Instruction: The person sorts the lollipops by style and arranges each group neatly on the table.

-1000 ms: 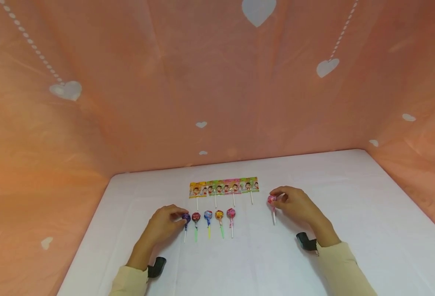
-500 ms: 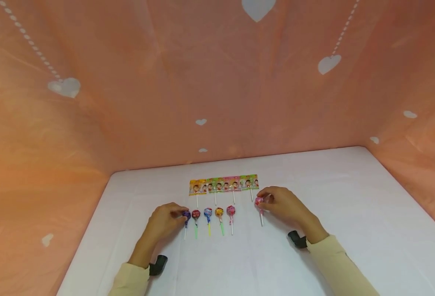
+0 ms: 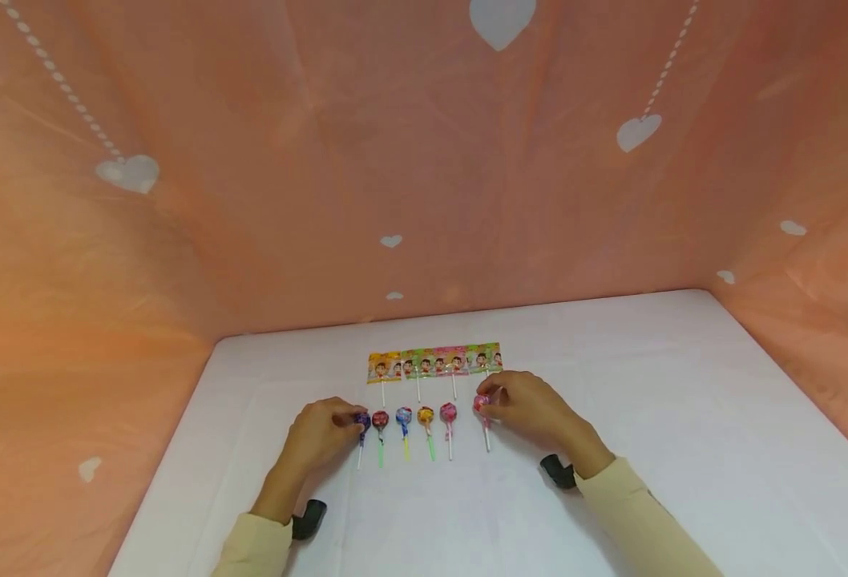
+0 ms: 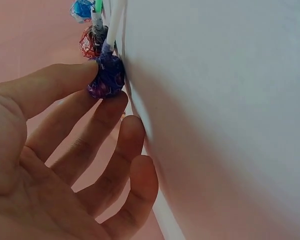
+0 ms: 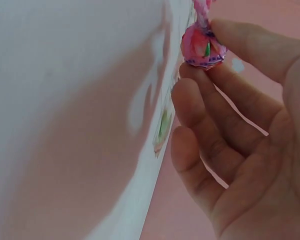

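My left hand (image 3: pixel 317 433) pinches the round head of a purple lollipop (image 4: pixel 109 77) between thumb and fingers, at the left end of a row. Beside it in the row lie a red lollipop (image 3: pixel 380 420), a blue one with a yellow stick, a yellow one with a green stick, and a pink lollipop (image 3: pixel 449 413). To the right of that row, my right hand (image 3: pixel 532 407) pinches another pink lollipop (image 5: pixel 204 47) by its head, its white stick pointing toward me. In both wrist views the remaining fingers curve loosely below the candy.
Behind the row lies a line of flat-packed lollipops, with a yellow packet (image 3: pixel 384 367) at the left and a green packet (image 3: pixel 483 358) at the right. All rest on a white table (image 3: pixel 424 521), backed by an orange curtain (image 3: pixel 424 160) with white hearts.
My right hand has moved left with the pink lollipop, closer to the row's right end. The left hand has stayed at the purple lollipop.
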